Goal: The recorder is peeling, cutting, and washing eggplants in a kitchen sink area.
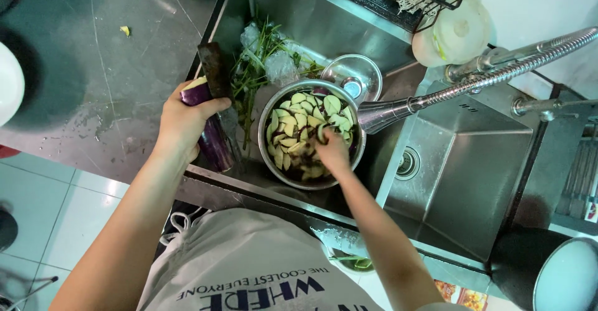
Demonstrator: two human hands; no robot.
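Our left hand (184,121) is clenched around a purple eggplant (208,127) together with a knife (218,80) at the sink's left edge. Our right hand (333,152) reaches into the steel bowl (268,108) of eggplant slices (299,114), fingers among them; we cannot tell whether it grips any. Holding blade and eggplant in one fist, we judge a slip could nick the palm. Green stalks (255,62) lie behind the bowl, and the faucet spout (386,113) hangs close beside it, crowding the space.
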